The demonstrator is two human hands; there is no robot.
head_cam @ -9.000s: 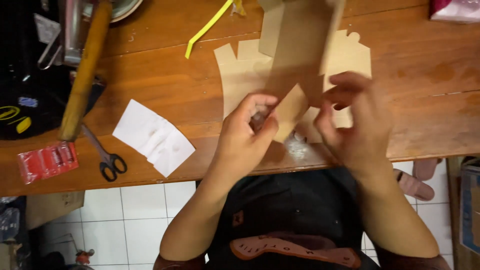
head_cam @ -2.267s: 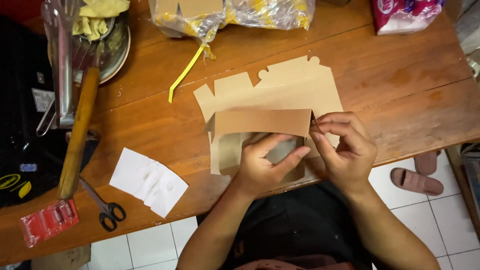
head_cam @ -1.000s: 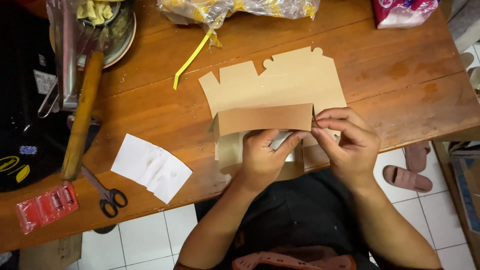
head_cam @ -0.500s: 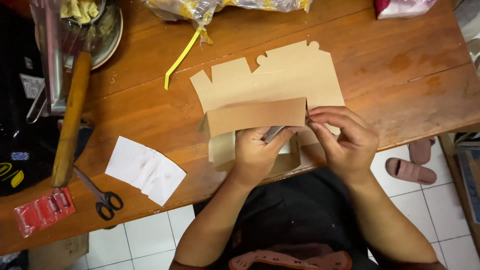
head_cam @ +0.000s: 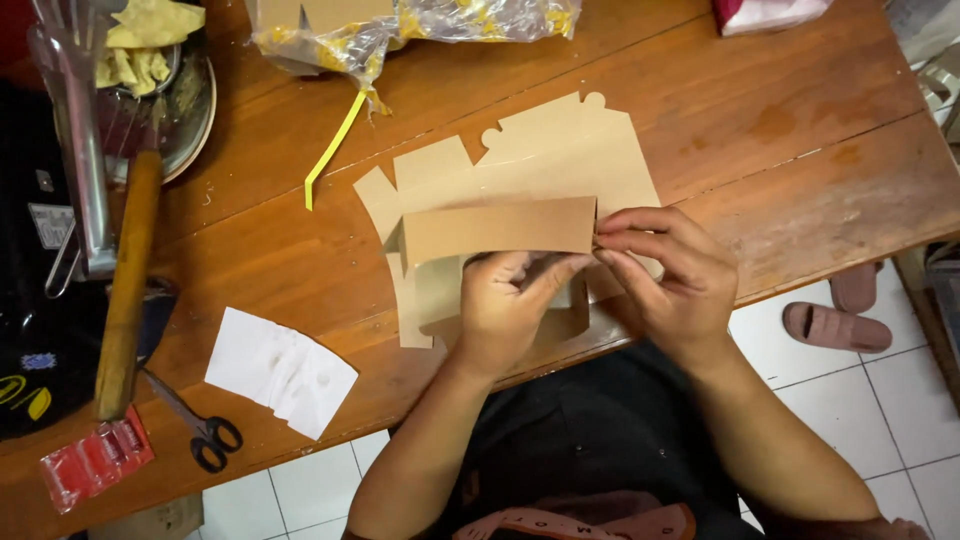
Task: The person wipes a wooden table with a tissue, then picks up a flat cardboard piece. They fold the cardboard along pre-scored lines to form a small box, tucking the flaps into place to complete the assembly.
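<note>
Head view | left hand (head_cam: 510,315), right hand (head_cam: 665,275) pinch cardboard cutout (head_cam: 500,228)

Right hand (head_cam: 665,275) now at the folded cardboard flap's (head_cam: 498,230) end — pinching.

Bright, even light; soft shadows

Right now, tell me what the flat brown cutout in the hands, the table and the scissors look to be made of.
Brown cutout: thin matte cardboard or kraft paper, judging by its crisp folds and die-cut tabs. Table: wood, with visible grain, plank seams and a worn, slightly glossy finish. Scissors: grey blades that look metal, black handles probably plastic, though too small to be sure.
</note>
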